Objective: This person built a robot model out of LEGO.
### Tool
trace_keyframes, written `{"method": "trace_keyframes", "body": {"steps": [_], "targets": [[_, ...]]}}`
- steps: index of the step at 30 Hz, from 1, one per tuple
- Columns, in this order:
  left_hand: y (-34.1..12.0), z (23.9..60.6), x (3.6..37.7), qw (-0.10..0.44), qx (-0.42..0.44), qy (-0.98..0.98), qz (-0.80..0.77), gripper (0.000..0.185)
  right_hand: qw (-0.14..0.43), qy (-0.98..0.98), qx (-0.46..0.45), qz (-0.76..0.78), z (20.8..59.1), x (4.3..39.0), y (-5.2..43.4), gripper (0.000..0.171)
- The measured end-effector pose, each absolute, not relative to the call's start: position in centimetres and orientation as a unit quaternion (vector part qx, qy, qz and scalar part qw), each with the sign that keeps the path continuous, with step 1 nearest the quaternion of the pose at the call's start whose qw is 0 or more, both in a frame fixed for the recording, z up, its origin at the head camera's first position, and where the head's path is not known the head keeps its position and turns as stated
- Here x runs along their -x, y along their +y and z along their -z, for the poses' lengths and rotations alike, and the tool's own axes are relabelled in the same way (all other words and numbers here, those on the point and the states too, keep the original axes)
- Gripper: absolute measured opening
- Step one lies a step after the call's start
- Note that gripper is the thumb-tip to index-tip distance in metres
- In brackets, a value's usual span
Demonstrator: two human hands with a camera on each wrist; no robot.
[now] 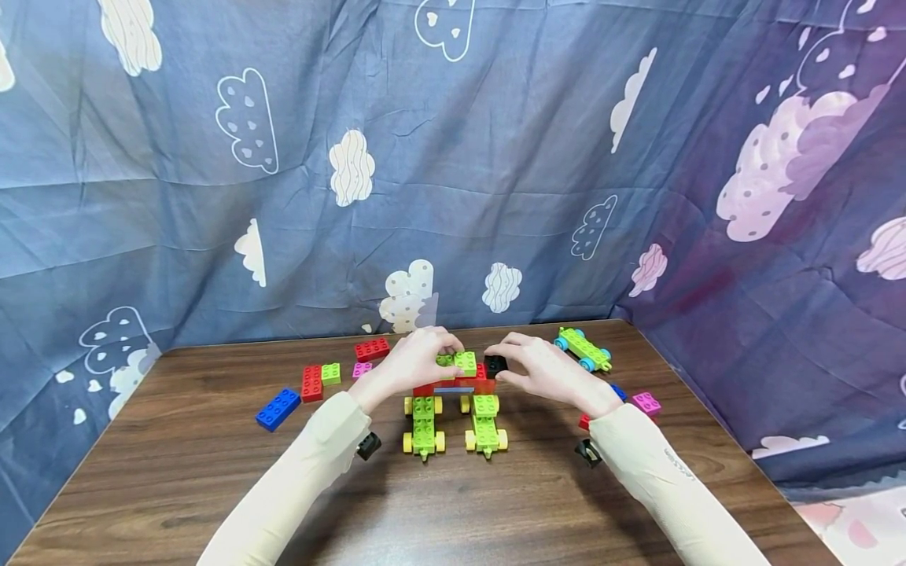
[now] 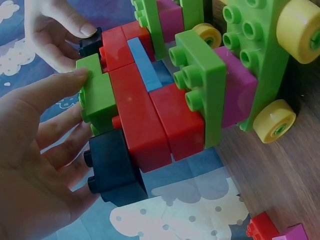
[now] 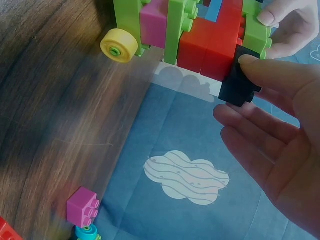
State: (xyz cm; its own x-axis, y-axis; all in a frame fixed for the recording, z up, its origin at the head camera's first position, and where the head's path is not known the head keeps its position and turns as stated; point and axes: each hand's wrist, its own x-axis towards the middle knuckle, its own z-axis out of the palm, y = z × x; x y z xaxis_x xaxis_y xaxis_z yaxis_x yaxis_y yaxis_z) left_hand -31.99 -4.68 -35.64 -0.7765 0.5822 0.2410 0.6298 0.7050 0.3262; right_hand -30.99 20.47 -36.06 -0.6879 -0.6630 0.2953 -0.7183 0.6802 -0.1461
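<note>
Your left hand [image 1: 414, 362] has its fingers curled over the top of the brick build [image 1: 456, 385], and your thumb presses a lime green brick [image 2: 96, 95] on the build's upper layer. From the left wrist view that lime brick sits against the red bricks [image 2: 145, 120], with a dark navy brick [image 2: 114, 172] just beside your fingers at the end of the row. Your right hand [image 1: 545, 369] pinches a black brick [image 1: 495, 365] between thumb and fingertips and holds it against the right end of the same upper layer, touching the red bricks there.

The build stands in the middle of the tabletop [image 1: 212, 487], its red span resting across two lime green wheeled bases [image 1: 423, 428] with yellow wheels, side by side and pointing towards you. Pink bricks [image 2: 235, 95] sit between the bases and the lime plates above them.

Loose pieces lie around it: to your left a blue brick [image 1: 278, 409], a red brick [image 1: 312, 383] touching a small lime one [image 1: 330, 373], another red brick [image 1: 371, 349] and a small pink one [image 1: 362, 369]. To your right are a lime green base with blue wheels [image 1: 583, 349] and a pink brick [image 1: 646, 403]. A blue cloud-printed cloth [image 1: 453, 157] hangs behind the tabletop.
</note>
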Motion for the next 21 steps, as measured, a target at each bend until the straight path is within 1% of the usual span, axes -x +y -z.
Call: {"method": "trace_keyframes", "body": {"steps": [11, 21], "targets": [[-4.7, 35.93, 31.77, 0.046, 0.311, -0.925, 0.214, 0.032, 0.11, -0.91, -0.38, -0.124, 36.06, 30.97, 20.45, 0.036], [-4.51, 35.97, 31.7, 0.055, 0.313, -0.925, 0.207, 0.031, 0.105, -0.913, -0.374, -0.124, 36.13, 30.97, 20.39, 0.036]]}}
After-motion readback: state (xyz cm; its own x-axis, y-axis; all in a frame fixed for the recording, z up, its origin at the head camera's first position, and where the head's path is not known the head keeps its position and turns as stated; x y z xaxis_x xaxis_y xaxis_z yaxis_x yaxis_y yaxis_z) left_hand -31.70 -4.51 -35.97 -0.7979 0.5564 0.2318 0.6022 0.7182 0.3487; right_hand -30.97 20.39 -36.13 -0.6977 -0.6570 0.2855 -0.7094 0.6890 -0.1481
